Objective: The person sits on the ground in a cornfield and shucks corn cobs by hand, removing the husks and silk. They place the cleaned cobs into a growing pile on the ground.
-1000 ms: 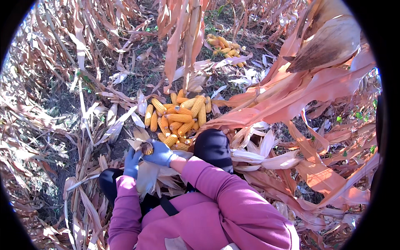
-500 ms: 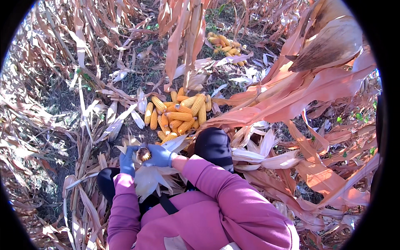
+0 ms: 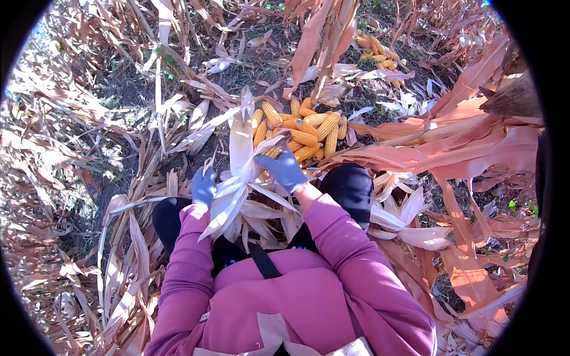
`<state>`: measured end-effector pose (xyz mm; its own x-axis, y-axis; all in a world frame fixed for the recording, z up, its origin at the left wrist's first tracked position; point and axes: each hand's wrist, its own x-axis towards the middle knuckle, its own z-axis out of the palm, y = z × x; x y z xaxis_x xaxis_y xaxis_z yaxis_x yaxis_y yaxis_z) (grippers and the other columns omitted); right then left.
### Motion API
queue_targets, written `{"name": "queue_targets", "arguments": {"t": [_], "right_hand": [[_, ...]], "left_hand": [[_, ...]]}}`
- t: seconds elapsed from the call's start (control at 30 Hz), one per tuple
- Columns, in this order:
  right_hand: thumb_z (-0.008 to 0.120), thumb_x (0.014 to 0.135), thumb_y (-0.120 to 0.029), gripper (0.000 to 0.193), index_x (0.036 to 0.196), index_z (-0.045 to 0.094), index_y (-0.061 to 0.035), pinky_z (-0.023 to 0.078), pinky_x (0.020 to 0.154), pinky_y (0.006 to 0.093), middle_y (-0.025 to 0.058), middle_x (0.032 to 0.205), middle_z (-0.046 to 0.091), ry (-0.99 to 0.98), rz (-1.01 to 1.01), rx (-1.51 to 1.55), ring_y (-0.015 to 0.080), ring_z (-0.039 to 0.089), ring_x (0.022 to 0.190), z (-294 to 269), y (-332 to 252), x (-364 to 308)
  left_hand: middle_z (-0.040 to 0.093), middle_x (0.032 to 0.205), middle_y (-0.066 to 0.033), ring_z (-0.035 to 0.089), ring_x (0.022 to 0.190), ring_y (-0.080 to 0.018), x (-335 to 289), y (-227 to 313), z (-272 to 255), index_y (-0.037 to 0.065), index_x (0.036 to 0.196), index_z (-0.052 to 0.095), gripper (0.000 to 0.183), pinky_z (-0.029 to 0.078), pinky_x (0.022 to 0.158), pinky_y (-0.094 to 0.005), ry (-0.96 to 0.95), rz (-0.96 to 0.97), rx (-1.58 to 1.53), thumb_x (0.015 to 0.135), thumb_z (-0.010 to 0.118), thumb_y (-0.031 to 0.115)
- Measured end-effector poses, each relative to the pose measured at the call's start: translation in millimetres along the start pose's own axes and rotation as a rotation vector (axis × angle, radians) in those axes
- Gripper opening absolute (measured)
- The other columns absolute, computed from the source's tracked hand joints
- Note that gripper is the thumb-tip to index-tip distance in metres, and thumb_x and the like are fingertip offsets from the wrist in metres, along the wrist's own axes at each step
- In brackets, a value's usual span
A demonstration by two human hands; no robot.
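Left hand [image 3: 203,186] in a blue glove, closed around the lower pale dry husk leaves [image 3: 234,196], left of the heap of yellow husked corn cobs [image 3: 303,133] and nearer the body. Right hand [image 3: 285,169] in a matching blue glove, fingers curled on the part-stripped yellow corn ear [image 3: 272,152], just beside the near edge of the heap, husk tip standing up left of the heap. Ear held between both hands, above the dark trousered knees [image 3: 350,187].

Possible slip: dry husk tearing unevenly and leaving strips on the ear, since the leaves look brittle. Possible drop of the ear short of the heap, into the loose leaf litter [image 3: 136,261], where a cob would be hard to find again. Gloved grip on smooth kernels likely loose.

Room: tangled brown stalks [image 3: 65,148] well left of the heap, crowding that side. Open ground only beyond the heap. Broad reddish-brown dried leaves [image 3: 451,148] pressing in right of the heap, close to the right sleeve. Second small pile of yellow cobs [image 3: 377,52] well beyond the heap, to the right.
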<state>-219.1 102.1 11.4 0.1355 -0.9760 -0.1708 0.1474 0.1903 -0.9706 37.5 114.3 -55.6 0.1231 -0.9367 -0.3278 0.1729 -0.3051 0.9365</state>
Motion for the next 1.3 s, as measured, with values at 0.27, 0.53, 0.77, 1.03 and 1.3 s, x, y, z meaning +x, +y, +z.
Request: {"name": "queue_targets", "arguments": {"t": [0.27, 0.53, 0.77, 1.03, 1.3], "right_hand": [[0.073, 0.07, -0.036, 0.067, 0.124, 0.049, -0.0053, 0.049, 0.083, 0.0411, 0.0222, 0.101, 0.064, 0.065, -0.113, -0.713, 0.0379, 0.061, 0.097, 29, 6, -14], [0.071, 0.071, -0.047, 0.066, 0.115, 0.051, -0.0016, 0.049, 0.082, 0.0441, 0.0225, 0.102, 0.064, 0.039, 0.002, -0.909, 0.0378, 0.063, 0.093, 38, -5, -19], [0.077, 0.063, -0.056, 0.08, 0.114, 0.055, 0.0011, 0.049, 0.083, 0.0419, 0.0238, 0.103, 0.062, -0.027, -0.193, -0.768, 0.0377, 0.062, 0.096, 55, 2, -21], [0.069, 0.082, -0.03, 0.052, 0.121, 0.056, 0.0003, 0.046, 0.086, 0.0292, 0.0087, 0.108, 0.063, -0.378, 0.004, -0.165, 0.0136, 0.058, 0.097, 39, 10, 0], [0.061, 0.086, -0.041, 0.049, 0.109, 0.062, 0.0021, 0.048, 0.078, 0.0345, 0.0193, 0.093, 0.066, -0.143, -0.204, -0.274, 0.0264, 0.065, 0.087, 48, 32, -1]], "left_hand": [[0.057, 0.111, -0.0079, 0.055, 0.093, -0.0156, -8, 0, -47, -0.002, 0.125, 0.05, 0.046, 0.046, 0.083, -0.0269, 0.273, 0.068, 0.308, 0.087, 0.067, 0.018], [0.06, 0.11, -0.0073, 0.056, 0.1, -0.0133, -52, 40, 28, 0.003, 0.125, 0.051, 0.041, 0.045, 0.087, -0.0253, -0.255, 0.119, 0.315, 0.086, 0.064, 0.007], [0.057, 0.118, -0.0117, 0.054, 0.109, -0.0185, -67, -4, 50, -0.001, 0.127, 0.044, 0.05, 0.044, 0.092, -0.0321, -0.305, -0.117, 0.583, 0.088, 0.065, 0.022], [0.053, 0.124, -0.0041, 0.048, 0.114, -0.0147, -60, 9, 25, 0.002, 0.133, 0.044, 0.047, 0.038, 0.098, -0.0309, -0.586, -0.056, 0.083, 0.091, 0.061, 0.016], [0.059, 0.115, -0.005, 0.054, 0.104, -0.0141, -48, -9, 19, 0.0, 0.126, 0.05, 0.046, 0.042, 0.092, -0.0314, -0.489, 0.062, 0.382, 0.088, 0.064, 0.021]]}}
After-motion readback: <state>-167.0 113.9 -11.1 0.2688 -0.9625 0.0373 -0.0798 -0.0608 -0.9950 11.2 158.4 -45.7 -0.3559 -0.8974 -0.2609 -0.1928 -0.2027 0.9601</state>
